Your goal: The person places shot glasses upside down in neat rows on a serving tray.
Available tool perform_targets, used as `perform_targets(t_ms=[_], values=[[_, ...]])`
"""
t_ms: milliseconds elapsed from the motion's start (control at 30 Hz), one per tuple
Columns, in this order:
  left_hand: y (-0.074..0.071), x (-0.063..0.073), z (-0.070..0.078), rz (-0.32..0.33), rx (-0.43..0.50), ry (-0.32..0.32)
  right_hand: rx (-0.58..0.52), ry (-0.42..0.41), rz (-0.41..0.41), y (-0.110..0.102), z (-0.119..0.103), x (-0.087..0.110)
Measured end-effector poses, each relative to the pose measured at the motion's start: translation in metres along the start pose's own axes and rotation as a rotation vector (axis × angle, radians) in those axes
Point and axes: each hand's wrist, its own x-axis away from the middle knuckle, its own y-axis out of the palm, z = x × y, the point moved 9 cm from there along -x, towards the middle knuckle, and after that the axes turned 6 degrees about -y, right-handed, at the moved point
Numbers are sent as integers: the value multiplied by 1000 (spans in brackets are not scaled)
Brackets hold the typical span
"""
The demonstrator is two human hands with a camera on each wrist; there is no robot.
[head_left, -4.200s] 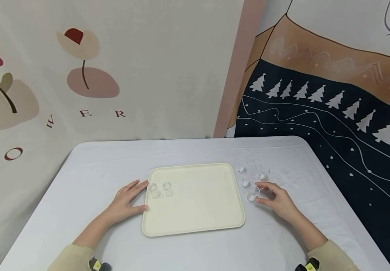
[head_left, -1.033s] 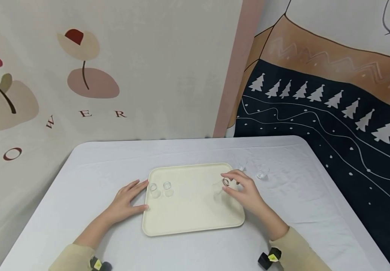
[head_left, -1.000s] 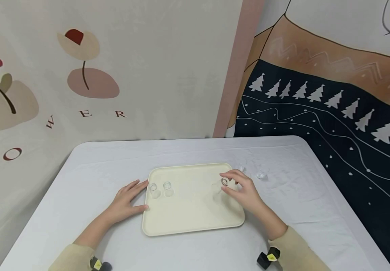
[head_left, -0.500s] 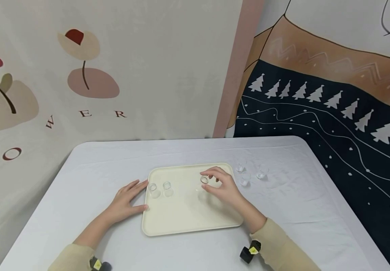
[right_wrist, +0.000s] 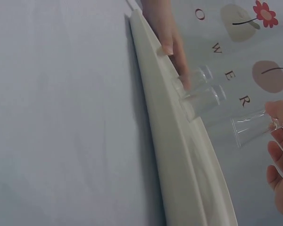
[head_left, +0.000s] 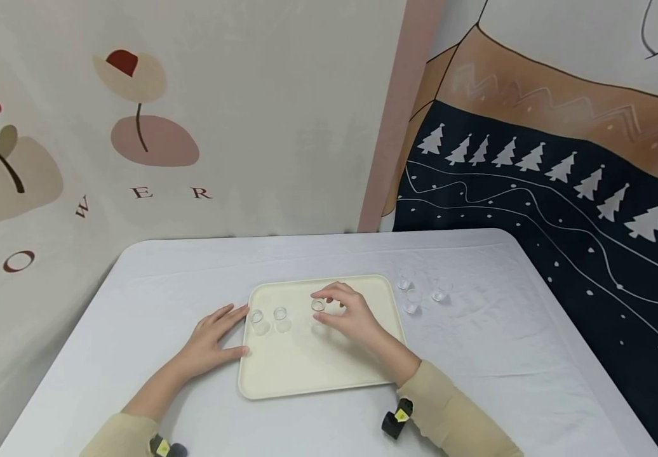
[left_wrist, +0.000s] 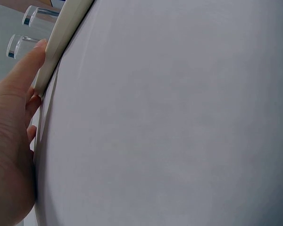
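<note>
In the head view, my right hand (head_left: 353,315) pinches a small clear shot glass (head_left: 318,305) between thumb and fingers above the tray. The right wrist view shows this held glass (right_wrist: 251,128) upside down, wide mouth lower and base at the fingertips. My left hand (head_left: 210,341) rests with extended fingers against the left edge of the cream tray (head_left: 317,371); its thumb (left_wrist: 30,66) touches the rim in the left wrist view. Two more clear glasses stand upside down side by side on the tray's left part: an outer one (head_left: 258,322) and an inner one (head_left: 281,319).
Right of the tray, three clear glasses stand mouth up on the white tablecloth (head_left: 495,317): a back one (head_left: 404,280), a front one (head_left: 413,302) and a right one (head_left: 441,291). A printed wall cloth (head_left: 260,127) hangs behind the table.
My right hand has gripped the nearest glass from the group on the right, turned it over and carried it left across the tray towards the two standing glasses. My left hand stays put.
</note>
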Motion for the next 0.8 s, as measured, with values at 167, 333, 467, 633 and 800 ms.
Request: perform_targets(t_ms=[167,333,467,633,800], values=[[0,0,-1,-1,0,-3,21,15,-28,13,8,-2],[0,0,-1,2,-1,6,25,34,-42,23,17,-4],[-1,0,0,4,3,13,29,28,-48,28,21,-5],[0,0,1,2,2,17,37,45,-68,34,24,-5],[0,0,-1,3,4,7,51,49,-76,36,26,-6]])
